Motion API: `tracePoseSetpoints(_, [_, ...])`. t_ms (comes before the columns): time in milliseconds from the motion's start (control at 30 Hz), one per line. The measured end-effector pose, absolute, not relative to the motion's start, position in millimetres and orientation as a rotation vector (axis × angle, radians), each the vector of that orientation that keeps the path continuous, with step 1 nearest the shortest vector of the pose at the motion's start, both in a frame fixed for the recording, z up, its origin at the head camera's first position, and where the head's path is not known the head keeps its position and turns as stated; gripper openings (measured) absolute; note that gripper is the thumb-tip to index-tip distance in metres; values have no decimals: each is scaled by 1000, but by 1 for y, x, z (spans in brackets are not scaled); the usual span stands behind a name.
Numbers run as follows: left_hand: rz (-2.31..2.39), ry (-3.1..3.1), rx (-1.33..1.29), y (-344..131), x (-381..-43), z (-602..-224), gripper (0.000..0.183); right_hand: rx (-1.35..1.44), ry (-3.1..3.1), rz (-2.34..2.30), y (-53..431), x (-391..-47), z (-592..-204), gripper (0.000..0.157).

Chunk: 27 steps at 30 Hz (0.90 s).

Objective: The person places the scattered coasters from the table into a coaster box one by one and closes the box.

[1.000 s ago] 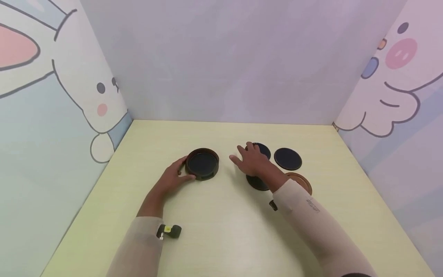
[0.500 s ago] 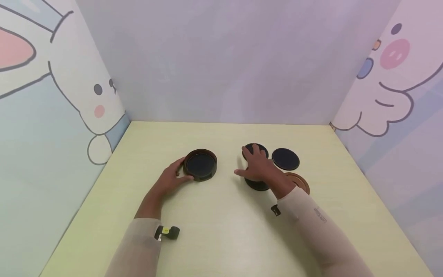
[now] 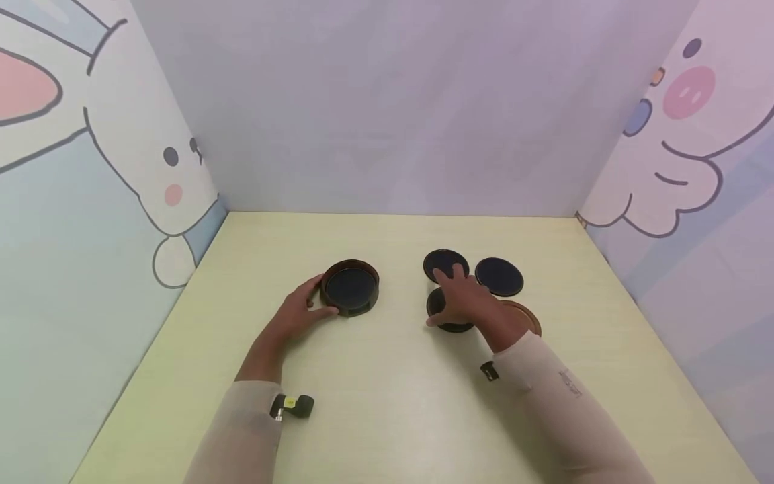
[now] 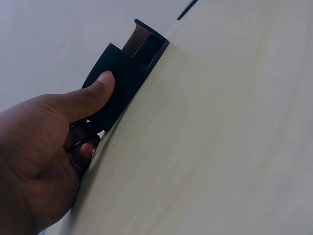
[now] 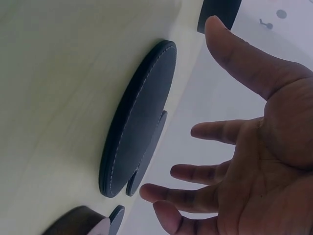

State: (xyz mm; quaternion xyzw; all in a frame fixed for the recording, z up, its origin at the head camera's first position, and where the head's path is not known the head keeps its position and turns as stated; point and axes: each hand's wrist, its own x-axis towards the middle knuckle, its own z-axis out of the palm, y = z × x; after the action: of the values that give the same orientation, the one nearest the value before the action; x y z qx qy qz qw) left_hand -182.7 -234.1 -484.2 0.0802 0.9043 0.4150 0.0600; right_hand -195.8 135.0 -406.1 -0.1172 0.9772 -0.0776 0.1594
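My left hand grips the side of a round black coaster holder, which has a brown inner wall and a black disc inside. In the left wrist view the thumb presses the outer wall beside a notch, with the fingers on the far side. My right hand hovers, fingers spread, over a round black coaster and partly hides it. The right wrist view shows that coaster's stitched edge, apart from the open palm. Just beyond lies another black coaster, overlapped by the fingertips.
A third black coaster lies to the right. Nearer, a brown round piece is partly covered by the right forearm. The pale wooden table meets a plain back wall and side walls with cartoon animals.
My right hand has drawn back toward me and slightly right, from the far coaster to above the nearer one. The left hand and coaster holder stay in place.
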Motion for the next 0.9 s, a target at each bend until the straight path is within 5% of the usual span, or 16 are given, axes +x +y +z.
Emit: tracePoseSetpoints(900, [1265, 2739, 262, -234, -181, -483, 93, -373, 2756, -74, 149, -192, -407, 119])
